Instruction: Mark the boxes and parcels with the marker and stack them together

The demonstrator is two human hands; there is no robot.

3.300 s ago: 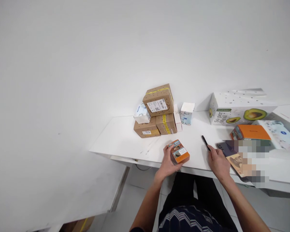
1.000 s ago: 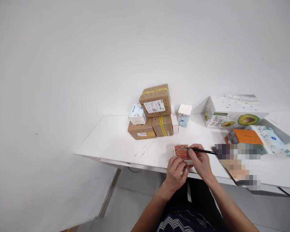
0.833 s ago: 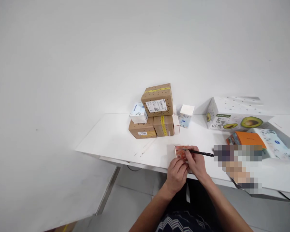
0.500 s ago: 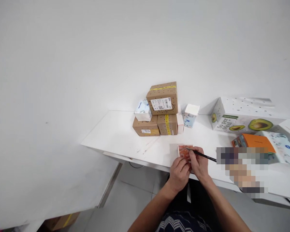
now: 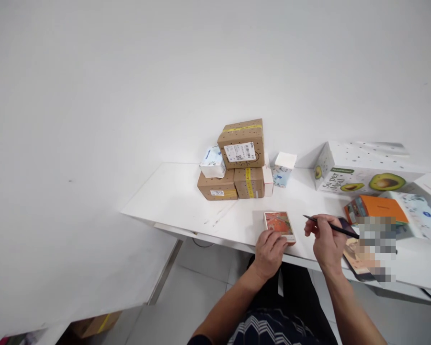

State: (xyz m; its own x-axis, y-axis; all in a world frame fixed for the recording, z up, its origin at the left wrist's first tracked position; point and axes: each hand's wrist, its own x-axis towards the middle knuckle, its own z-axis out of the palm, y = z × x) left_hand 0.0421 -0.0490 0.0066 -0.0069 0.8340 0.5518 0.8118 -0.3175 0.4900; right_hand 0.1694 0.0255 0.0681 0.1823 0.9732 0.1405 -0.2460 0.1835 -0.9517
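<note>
A small flat box with an orange, painted-looking picture on top [image 5: 279,222] lies near the table's front edge. My left hand [image 5: 268,254] grips its near side, fingers bent over the lower left part of the picture and hiding it. To the right, my right hand [image 5: 327,242] is closed around a slim black paintbrush [image 5: 339,229]. The brush slants, its dark tip pointing left toward the picture but apart from it. Beside my right wrist lies a flat, dark-edged panel with a tan picture [image 5: 352,254], partly blurred out.
Brown cardboard boxes [image 5: 249,184] are stacked against the wall, with small white-blue tissue packs [image 5: 212,167] around them. At the right stand a white avocado-printed carton [image 5: 362,179], an orange box [image 5: 382,208] and a blue-white pack [image 5: 425,215]. Dark smears mark the white tabletop [image 5: 179,191].
My right hand has moved right with the brush, lifting the tip off the picture. More of the picture shows, and my left hand stays on its near side.
</note>
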